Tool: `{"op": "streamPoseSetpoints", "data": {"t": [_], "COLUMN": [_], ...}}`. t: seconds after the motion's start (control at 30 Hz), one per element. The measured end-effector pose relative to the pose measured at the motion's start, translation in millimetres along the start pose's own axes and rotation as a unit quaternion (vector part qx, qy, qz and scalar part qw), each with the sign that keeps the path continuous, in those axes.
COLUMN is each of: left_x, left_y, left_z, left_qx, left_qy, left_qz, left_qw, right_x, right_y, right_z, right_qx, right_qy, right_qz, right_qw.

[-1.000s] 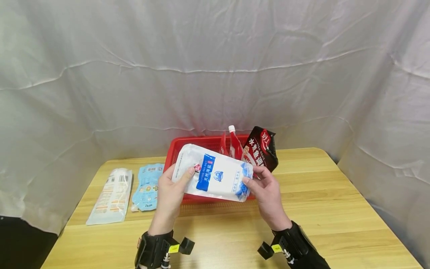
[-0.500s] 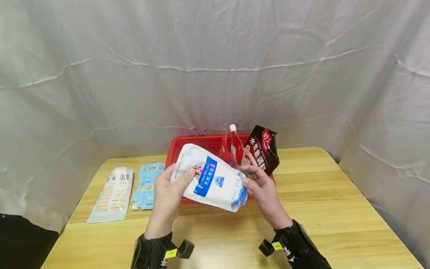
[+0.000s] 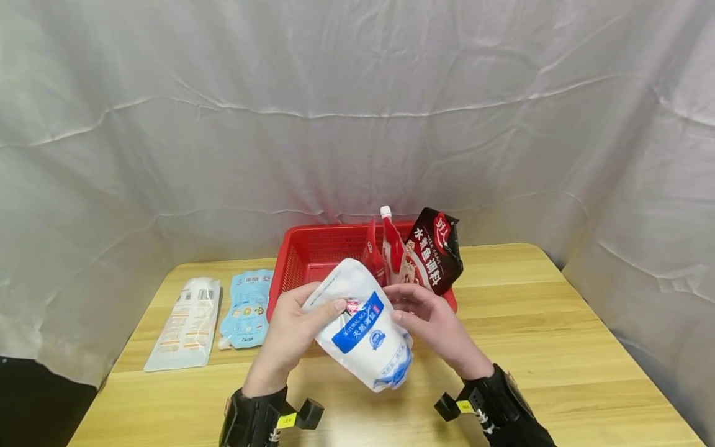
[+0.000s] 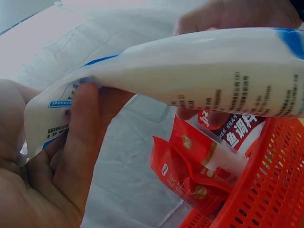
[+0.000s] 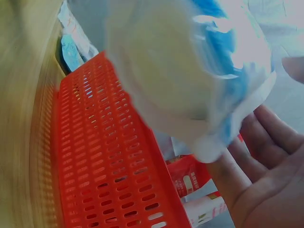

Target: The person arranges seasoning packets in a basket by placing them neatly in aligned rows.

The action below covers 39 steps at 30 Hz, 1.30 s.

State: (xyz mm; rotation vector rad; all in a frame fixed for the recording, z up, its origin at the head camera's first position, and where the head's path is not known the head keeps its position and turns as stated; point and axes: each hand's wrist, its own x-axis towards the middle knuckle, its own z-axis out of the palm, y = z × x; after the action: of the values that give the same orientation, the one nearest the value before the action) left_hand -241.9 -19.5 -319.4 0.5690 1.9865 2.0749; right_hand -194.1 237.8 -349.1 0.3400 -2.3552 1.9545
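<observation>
Since salt pouch (image 3: 363, 326) has tipped toward near edge of surface (image 3: 558, 347), left hand (image 3: 297, 329) grips it, apparently alone, right hand (image 3: 436, 326) spread alongside

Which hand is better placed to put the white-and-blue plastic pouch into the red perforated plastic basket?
Likely the left hand: it pinches one end of the pouch. The right hand is open at the pouch's edge, with no visible grip. Both are near the basket, so reach favours neither.
</observation>
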Motion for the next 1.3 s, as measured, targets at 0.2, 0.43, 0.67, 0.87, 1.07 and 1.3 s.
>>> {"op": "streamPoseSetpoints", "data": {"t": [0.2,0.43,0.67,0.87,1.07,1.3], "left_x": [0.9,2.6,3.8,4.2,4.4,4.9], "left_y": [-1.5,-4.2,-6.8,-7.5,-6.5,-5.8], "left_z": [0.6,2.0,1.3,-0.8,-4.9,-7.9], "left_qx": [0.018,0.033,0.040,0.046,0.051,0.043], "left_qy": [-0.025,-0.047,-0.055,-0.061,-0.062,-0.027], "left_qz": [-0.004,0.003,0.001,-0.013,-0.022,-0.017], "left_qw": [0.9995,0.9984,0.9977,0.9970,0.9965,0.9986], "right_x": [-2,-3,-3,-3,-2,-3], "right_y": [-2,3,6,4,4,5], "right_z": [2,4,4,4,4,6], "right_qx": [-0.003,0.021,0.017,0.007,0.016,0.010], "right_qy": [-0.069,-0.135,-0.131,-0.110,-0.104,-0.081], "right_qz": [0.014,0.008,-0.005,-0.010,-0.008,-0.001], "right_qw": [0.998,0.991,0.991,0.994,0.994,0.997]}}
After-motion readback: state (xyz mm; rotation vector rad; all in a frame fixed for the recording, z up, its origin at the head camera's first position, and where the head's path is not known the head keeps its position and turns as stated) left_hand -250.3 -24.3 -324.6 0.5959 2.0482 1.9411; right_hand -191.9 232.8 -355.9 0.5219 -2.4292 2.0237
